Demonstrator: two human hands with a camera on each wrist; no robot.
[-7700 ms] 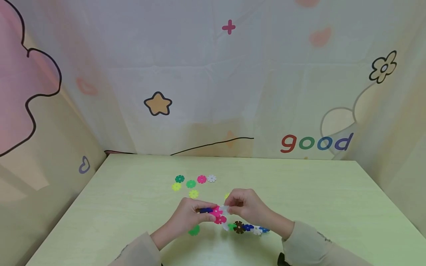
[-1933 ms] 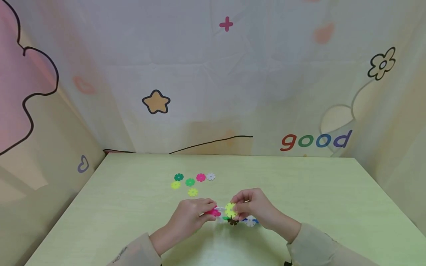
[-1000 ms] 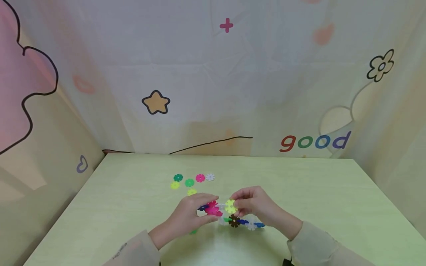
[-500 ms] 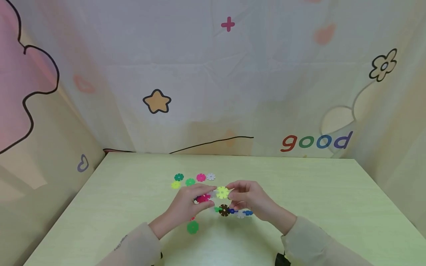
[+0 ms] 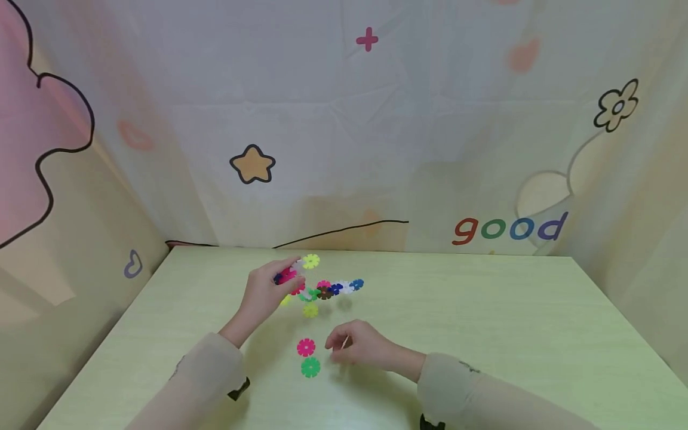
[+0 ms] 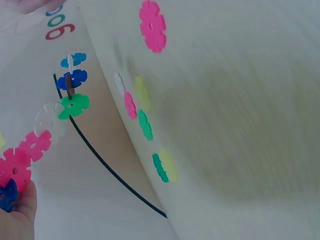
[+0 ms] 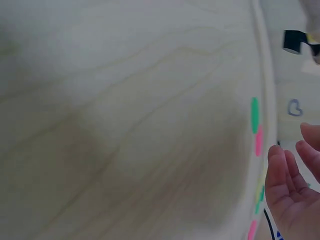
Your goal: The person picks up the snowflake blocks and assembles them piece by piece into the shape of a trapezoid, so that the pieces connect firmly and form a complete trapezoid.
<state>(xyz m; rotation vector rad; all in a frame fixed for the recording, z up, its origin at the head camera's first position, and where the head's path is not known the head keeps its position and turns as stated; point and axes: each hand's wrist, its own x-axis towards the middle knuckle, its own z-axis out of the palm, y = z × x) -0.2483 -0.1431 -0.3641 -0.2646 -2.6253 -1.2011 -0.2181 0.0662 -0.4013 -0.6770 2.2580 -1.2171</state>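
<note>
My left hand [image 5: 260, 295] pinches a linked chain of flower-shaped plastic snowflake discs by its pink discs [image 5: 286, 276], held above the table toward the back. A yellow disc [image 5: 311, 261] sticks up from the chain; the other arm runs right through a brown disc [image 5: 324, 292] to a blue disc [image 5: 358, 284]. In the left wrist view, thumb and a dark blue disc [image 6: 8, 196] show at the chain's lower end. My right hand [image 5: 360, 345] hovers with loosely curled, empty fingers, just right of a loose pink disc [image 5: 306, 347] and a green disc [image 5: 310, 367].
Several loose discs lie behind and below the chain, among them a yellow disc [image 5: 310, 310]; the chain partly covers others. A printed curtain [image 5: 344, 149] stands along the back edge of the pale wooden table [image 5: 484, 322].
My left hand has carried the chain away and to the left. My right hand has let go of the yellow disc and drawn back nearer, beside the loose pink and green discs.
</note>
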